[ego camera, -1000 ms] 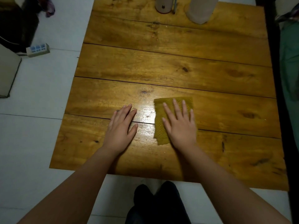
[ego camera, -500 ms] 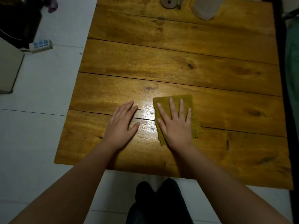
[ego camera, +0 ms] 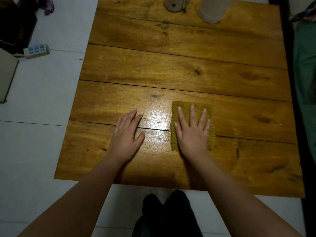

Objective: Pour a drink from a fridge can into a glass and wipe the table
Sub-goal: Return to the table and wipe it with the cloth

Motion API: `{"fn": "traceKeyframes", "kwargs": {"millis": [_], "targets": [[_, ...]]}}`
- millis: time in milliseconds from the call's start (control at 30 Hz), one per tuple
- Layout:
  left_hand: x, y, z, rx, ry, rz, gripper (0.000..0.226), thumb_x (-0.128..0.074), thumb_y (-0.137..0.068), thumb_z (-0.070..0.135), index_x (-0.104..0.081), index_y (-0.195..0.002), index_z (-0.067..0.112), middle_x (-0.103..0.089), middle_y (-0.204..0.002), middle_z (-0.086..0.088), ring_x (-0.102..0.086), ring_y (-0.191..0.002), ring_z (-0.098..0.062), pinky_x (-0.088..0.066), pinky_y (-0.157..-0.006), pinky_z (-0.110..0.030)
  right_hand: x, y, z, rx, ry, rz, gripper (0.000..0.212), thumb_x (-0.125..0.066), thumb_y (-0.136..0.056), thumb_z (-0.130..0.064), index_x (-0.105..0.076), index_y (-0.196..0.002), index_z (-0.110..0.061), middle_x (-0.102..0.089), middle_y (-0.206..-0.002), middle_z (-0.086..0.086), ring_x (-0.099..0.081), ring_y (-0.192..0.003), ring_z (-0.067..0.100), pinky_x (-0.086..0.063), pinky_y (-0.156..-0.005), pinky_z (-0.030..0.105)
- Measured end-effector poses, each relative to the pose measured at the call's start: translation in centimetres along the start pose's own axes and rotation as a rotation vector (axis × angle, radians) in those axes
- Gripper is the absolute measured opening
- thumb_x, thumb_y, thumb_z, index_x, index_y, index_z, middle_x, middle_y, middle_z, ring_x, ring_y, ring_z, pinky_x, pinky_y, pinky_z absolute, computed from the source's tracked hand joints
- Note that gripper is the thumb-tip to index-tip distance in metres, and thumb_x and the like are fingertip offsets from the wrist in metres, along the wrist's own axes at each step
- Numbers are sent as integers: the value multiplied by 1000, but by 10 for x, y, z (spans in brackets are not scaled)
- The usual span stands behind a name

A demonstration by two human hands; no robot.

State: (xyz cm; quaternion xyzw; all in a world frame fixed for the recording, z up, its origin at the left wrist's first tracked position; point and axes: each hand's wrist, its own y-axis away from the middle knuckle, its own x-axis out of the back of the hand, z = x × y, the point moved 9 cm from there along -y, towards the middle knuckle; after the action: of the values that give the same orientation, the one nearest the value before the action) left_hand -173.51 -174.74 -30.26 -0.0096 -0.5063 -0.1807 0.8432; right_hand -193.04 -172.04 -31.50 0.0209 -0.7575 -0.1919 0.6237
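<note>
A mustard-yellow waffle-weave cloth (ego camera: 183, 105) lies flat on the wooden plank table (ego camera: 171, 65), near its front. My right hand (ego camera: 192, 134) presses down on the cloth, palm flat and fingers spread, covering most of it. My left hand (ego camera: 127, 134) rests flat on the bare wood to the left of the cloth, holding nothing. Between the hands the wood shines wet. At the far edge stand a beige cylinder (ego camera: 173, 4) and a larger pale tumbler (ego camera: 212, 9), both cut off by the frame's top.
White tiled floor surrounds the table on the left and in front. A power strip (ego camera: 36, 50) and dark objects lie on the floor at the far left. Green fabric (ego camera: 306, 74) runs along the table's right side. My dark-clad legs (ego camera: 167, 212) show below the front edge.
My right hand has slid the cloth a little to the right, widening the gap to my left hand. The left hand has stayed in place.
</note>
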Motion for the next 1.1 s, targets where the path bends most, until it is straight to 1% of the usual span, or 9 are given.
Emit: {"fn": "traceKeyframes", "kwargs": {"millis": [67,167,233,333,467,600,867,1000,1100], "targets": [[-1,-1,2,-6,-52,3,60,-38,-88,41,-25,-144,23,-15,-155,5,-4,-140,-6,5,-115,-31,-8,6,-24,101,30,-28,53,-6,-93,-57,15,-140,-44,23,-152,-1,28,-136,35,16,-109,52],[1,-2,6,-28,-155,11,58,-38,-88,38,-30,-142,18,-22,-153,-3,-14,-142,-17,-3,-115,-38,-12,20,-33,146,63,26,55,-9,-93,-56,-2,-144,-39,4,-156,3,11,-139,40,5,-110,54],[2,-6,8,-37,-200,8,57,-36,-88,38,-32,-141,17,-25,-152,-5,-16,-141,-20,-6,-114,-40,-12,27,-16,81,49,31,56,-8,-92,-56,-7,-145,-38,-2,-156,2,7,-140,40,3,-110,52],[2,-15,12,-33,-209,-14,58,-33,-89,40,-29,-142,17,-20,-154,-5,-13,-143,-21,-2,-113,-38,-10,34,30,-83,-3,29,59,-1,-88,-60,4,-143,-41,9,-154,-1,18,-138,35,10,-111,47],[-1,-31,20,-45,-244,-20,65,-19,-86,47,-28,-143,17,-19,-154,-5,-12,-143,-20,1,-113,-40,7,25,97,-308,-78,72,55,-12,-94,-57,5,-143,-41,11,-155,1,19,-139,34,8,-113,48],[-9,-45,27,-73,-282,-42,66,-18,-86,48,-27,-143,16,-17,-155,-7,-11,-143,-21,2,-112,-44,22,-6,124,-365,-115,66,54,-16,-94,-51,3,-144,-39,10,-156,2,18,-140,35,7,-113,51],[-7,-59,30,-24,-288,-45,63,-20,-86,45,-30,-142,16,-22,-154,-7,-16,-142,-22,-3,-113,-45,29,-61,40,19,-30,17,53,-7,-93,-58,12,-140,-43,22,-151,-3,28,-135,33,18,-107,50],[-3,-66,33,46,-254,-30,62,-21,-87,45,-30,-142,16,-23,-153,-8,-15,-142,-23,-8,-114,-48,24,-58,-6,295,7,-46,61,1,-85,-60,2,-143,-43,15,-152,-7,25,-137,30,19,-105,50],[-1,-69,40,112,-212,-21,52,-36,-94,36,-31,-141,14,-22,-153,-9,-13,-143,-24,-7,-114,-50,34,-53,-2,368,-30,-47,59,-3,-88,-55,-8,-145,-39,-3,-156,-5,10,-143,28,9,-111,47]]}}
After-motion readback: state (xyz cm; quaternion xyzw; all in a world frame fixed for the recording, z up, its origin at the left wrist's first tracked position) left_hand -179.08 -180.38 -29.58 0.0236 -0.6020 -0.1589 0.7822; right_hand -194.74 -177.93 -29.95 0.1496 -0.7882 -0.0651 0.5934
